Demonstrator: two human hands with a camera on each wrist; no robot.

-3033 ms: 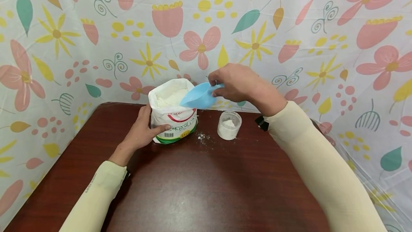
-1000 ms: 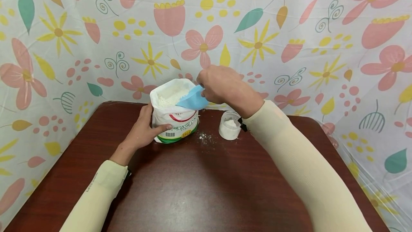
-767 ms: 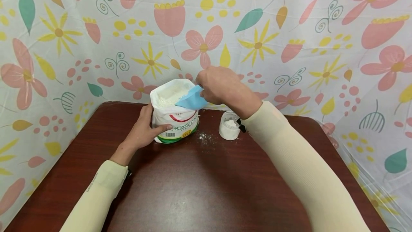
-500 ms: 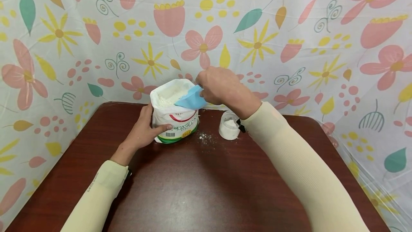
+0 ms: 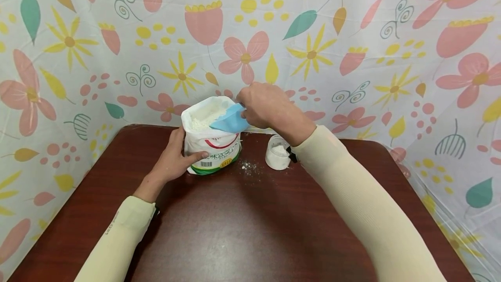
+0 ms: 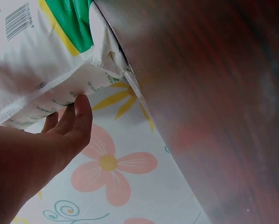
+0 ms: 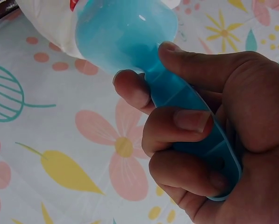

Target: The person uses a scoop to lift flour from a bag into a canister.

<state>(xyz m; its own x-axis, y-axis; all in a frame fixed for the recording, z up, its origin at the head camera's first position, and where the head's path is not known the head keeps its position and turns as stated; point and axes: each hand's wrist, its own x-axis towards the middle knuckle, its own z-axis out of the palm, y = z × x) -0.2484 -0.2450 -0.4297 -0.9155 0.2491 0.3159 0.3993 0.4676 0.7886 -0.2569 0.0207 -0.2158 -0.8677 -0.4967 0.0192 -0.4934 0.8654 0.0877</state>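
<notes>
First, a floral cloth (image 5: 244, 21) hangs behind a dark red-brown surface (image 5: 235, 234), which bears an upright, open-topped white bag (image 5: 225, 151) of white powder (image 5: 200, 123). The left hand (image 5: 172, 156) grips the bag, fingers widely parted round its side, thumb across its front; the right hand (image 5: 262, 103) has its fingers closely curled round a blue scoop (image 5: 231, 120), tip within the bag's mouth. Lastly, a clear jar (image 5: 275, 160), part-filled, stands near the bag, spilled specks (image 5: 247, 167) lying between.
</notes>
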